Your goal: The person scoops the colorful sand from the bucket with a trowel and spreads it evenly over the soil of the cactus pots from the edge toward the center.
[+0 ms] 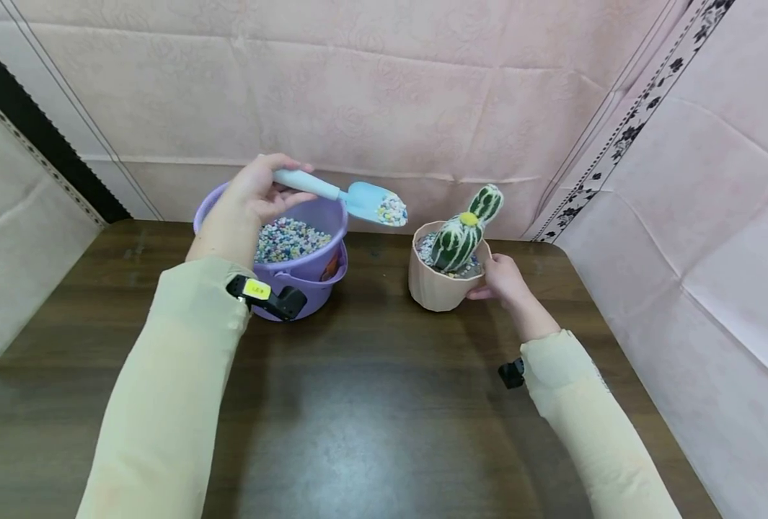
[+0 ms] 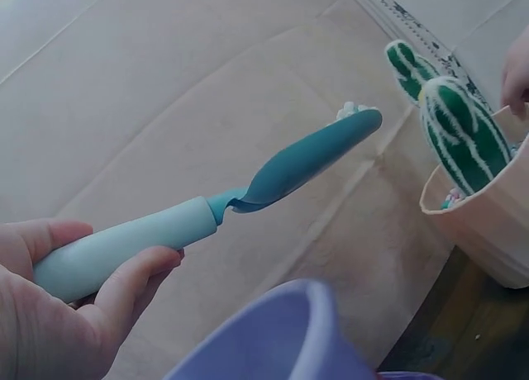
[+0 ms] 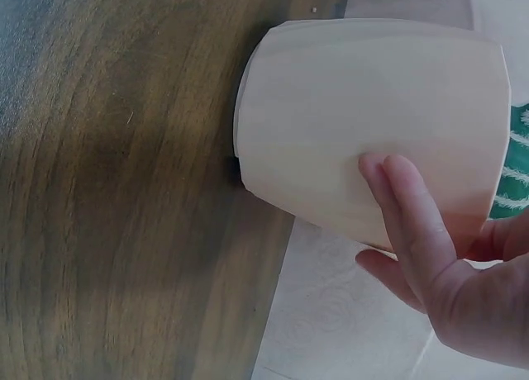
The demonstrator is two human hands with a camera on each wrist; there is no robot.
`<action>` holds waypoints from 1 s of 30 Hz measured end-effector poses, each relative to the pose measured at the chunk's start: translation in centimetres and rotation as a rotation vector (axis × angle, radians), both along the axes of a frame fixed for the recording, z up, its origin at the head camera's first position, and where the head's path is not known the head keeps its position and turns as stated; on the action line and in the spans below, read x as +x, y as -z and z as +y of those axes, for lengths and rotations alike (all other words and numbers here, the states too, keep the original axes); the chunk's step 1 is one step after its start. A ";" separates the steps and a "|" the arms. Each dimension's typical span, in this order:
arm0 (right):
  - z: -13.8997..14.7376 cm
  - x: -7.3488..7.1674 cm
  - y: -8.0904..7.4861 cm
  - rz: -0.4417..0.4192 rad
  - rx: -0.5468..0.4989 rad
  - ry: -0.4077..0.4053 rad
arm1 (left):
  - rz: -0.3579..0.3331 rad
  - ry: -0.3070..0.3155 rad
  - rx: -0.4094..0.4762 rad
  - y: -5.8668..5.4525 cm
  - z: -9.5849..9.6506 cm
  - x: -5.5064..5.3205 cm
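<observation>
My left hand (image 1: 254,198) grips the pale handle of a light blue trowel (image 1: 358,196), raised beside the purple bucket (image 1: 312,267). Small multicoloured pebbles (image 1: 391,209) lie heaped at the tip of its blade. More pebbles (image 1: 289,238) fill part of the bucket. To the right stands a cream flower pot (image 1: 438,290) with a green-and-white striped cactus (image 1: 451,245) leaning in it, a yellow flower on top. My right hand (image 1: 505,282) holds this pot by its right side. In the right wrist view, two fingers (image 3: 413,202) lie along the pot's outer wall.
A dark wooden table (image 1: 358,404) bears the bucket and pot near its back edge. Behind it hangs a pale pink patterned cloth (image 1: 371,94), with another cloth (image 1: 714,216) on the right side. The trowel's blade is in the gap between bucket and pot.
</observation>
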State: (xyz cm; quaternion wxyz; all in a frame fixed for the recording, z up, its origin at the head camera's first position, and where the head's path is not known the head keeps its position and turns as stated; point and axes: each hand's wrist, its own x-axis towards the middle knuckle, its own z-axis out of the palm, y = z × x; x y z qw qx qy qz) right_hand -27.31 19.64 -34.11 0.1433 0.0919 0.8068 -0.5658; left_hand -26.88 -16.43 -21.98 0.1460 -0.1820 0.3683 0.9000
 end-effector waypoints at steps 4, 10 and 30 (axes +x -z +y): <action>0.3 0.1 -0.3 -0.006 0.006 -0.002 | 0.008 0.001 -0.010 0.1 1.0 -0.1; 1.2 0.3 -0.3 -0.016 -0.014 0.005 | 0.020 0.019 -0.055 0.4 2.4 -0.4; 3.9 0.2 -0.3 -0.044 -0.010 0.003 | 0.057 0.049 -0.132 2.4 7.8 -1.2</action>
